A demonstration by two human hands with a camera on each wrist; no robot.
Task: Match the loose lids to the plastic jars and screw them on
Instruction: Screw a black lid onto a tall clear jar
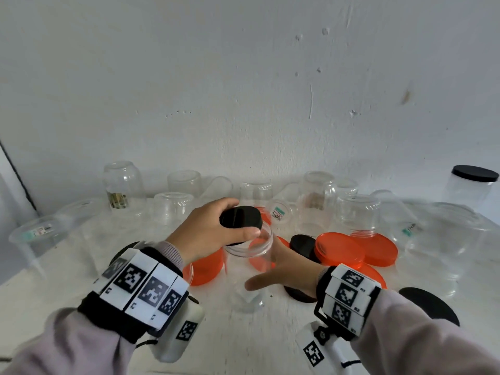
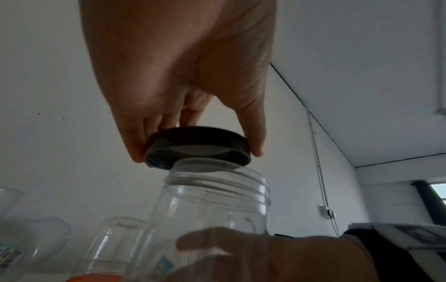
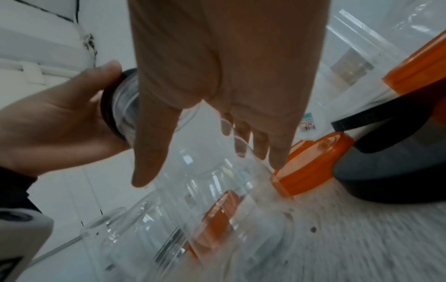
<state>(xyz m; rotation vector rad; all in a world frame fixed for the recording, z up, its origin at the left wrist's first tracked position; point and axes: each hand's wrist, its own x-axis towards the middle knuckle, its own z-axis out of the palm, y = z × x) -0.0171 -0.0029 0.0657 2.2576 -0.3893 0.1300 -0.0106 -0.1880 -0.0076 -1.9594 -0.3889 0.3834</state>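
Note:
An upright clear plastic jar (image 1: 247,266) stands at the middle of the white table (image 1: 54,288). My right hand (image 1: 263,269) grips its body, thumb on the near side and fingers seen through the plastic on the far side. My left hand (image 1: 238,220) pinches a round black lid (image 1: 243,216) by its edge. In the left wrist view the black lid (image 2: 198,137) hangs tilted just over the jar's threaded mouth (image 2: 217,183), overlapping its rim. In the right wrist view my right hand (image 3: 210,171) is wrapped round the jar (image 3: 205,209).
Several clear jars (image 1: 357,212) stand upside down along the back wall. Orange lids (image 1: 341,250) and black lids (image 1: 430,307) lie right of the jar, another orange lid (image 1: 205,266) to its left. A large jar with a black lid (image 1: 473,173) stands far right.

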